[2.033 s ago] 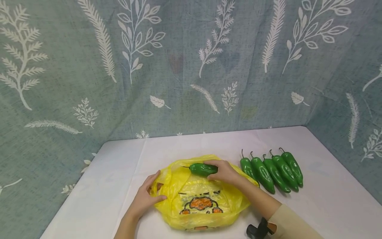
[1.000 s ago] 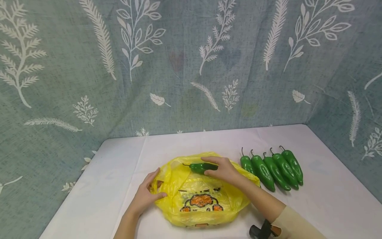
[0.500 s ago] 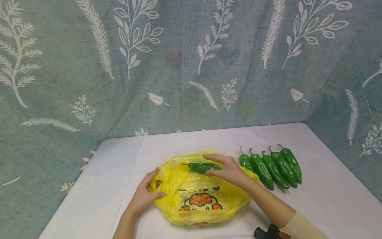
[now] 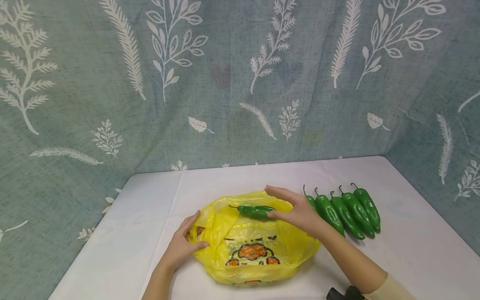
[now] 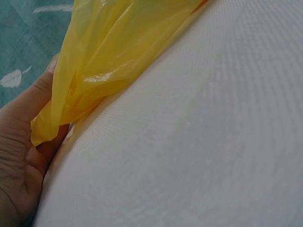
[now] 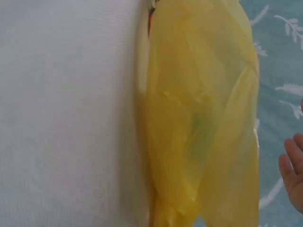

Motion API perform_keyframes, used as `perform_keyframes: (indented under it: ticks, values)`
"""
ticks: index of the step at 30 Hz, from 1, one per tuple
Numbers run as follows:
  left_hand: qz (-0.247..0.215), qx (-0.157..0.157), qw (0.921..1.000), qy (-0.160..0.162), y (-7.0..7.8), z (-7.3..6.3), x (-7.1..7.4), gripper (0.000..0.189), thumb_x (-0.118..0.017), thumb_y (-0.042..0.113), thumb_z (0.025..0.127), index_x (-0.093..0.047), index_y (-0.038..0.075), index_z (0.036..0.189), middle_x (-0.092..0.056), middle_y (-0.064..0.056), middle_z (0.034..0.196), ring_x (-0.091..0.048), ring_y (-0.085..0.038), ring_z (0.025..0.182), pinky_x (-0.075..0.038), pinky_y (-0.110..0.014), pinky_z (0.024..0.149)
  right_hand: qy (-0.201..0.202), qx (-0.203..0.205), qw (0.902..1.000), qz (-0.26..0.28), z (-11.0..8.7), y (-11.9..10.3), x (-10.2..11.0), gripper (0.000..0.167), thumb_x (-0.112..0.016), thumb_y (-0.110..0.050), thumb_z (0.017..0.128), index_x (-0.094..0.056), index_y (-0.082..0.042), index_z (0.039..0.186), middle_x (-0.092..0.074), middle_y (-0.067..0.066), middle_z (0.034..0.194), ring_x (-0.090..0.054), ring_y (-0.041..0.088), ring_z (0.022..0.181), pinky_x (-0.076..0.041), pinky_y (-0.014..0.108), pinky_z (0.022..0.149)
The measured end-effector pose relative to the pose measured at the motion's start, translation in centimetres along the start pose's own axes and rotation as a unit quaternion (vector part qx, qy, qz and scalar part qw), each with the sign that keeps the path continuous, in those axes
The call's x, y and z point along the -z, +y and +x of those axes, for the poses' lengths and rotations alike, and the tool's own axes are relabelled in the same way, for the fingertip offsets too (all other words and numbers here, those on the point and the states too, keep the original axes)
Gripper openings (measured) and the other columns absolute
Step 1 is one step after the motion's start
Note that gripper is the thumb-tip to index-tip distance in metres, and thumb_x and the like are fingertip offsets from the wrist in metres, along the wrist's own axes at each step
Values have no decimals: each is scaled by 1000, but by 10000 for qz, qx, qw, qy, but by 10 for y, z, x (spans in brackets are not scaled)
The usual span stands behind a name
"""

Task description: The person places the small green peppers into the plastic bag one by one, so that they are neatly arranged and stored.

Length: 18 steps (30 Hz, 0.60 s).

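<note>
A yellow plastic bag with an orange and black print lies on the table, mouth spread. Just inside its far side lies a green chili pepper, stem to the left. My left hand holds the bag's left edge, fingers and thumb round it; in the left wrist view the yellow film hangs across the fingers. Over the bag's right side is my right hand, thumb and fingers spread apart. Its thumb tip is at the pepper's right end; whether it touches I cannot tell. The right wrist view shows straight fingers beside the bag.
Several green peppers lie in a row right of the bag, stems away from me; the right hand partly covers the nearest one. A white cloth covers the table. Behind it hangs a leaf-patterned curtain.
The right hand gripped the pepper earlier; its fingers have opened and drawn away to the right, leaving the pepper in the bag. The left hand has stayed at the bag's edge.
</note>
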<state>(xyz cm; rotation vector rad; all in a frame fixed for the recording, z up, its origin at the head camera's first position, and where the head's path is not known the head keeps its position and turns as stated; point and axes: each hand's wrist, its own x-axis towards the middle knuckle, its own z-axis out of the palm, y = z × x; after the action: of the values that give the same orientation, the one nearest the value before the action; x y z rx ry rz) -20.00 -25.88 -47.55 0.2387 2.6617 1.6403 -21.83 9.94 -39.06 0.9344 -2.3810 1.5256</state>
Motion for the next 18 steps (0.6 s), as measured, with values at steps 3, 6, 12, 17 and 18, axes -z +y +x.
perform_keyframes:
  ticks: [3,6,12,17,18]
  values:
    - [69,44,10000,4,0,0,0,95,-84,23,70,-31,21,149,-37,-4,146,-27,-24,138,-21,-4,99,173,268,9994,-123,-1,-1,6,62,-76,-12,78,-51,-6,135,-56,10,133,-53,28,122,-45,47,98]
    - [71,81,9999,-2,0,1,1,95,-84,23,70,-31,21,149,-37,-4,147,-27,-24,139,-23,-22,110,340,420,9981,-301,-2,0,11,61,-76,-10,77,-52,-5,134,-57,10,132,-55,26,120,-47,40,98]
    - [-20,101,9999,-1,1,2,0,95,-84,25,70,-31,21,149,-36,-5,147,-24,-27,140,-17,-50,114,638,360,9964,-434,-8,5,20,61,-77,-7,76,-54,-6,132,-59,10,130,-55,20,119,-42,20,99]
    - [-98,113,9999,7,2,1,-1,94,-84,23,70,-32,21,148,-37,-5,147,-24,-28,140,-17,-52,114,784,169,9951,-572,-16,9,28,61,-77,-9,77,-54,-9,133,-60,9,129,-53,8,120,-39,13,97]
    - [-122,112,9999,0,2,0,-1,93,-84,22,70,-32,21,148,-37,-5,147,-24,-28,140,-17,-53,114,792,120,9952,-559,-18,9,29,60,-77,-9,77,-54,-9,133,-60,9,129,-53,7,120,-39,14,98]
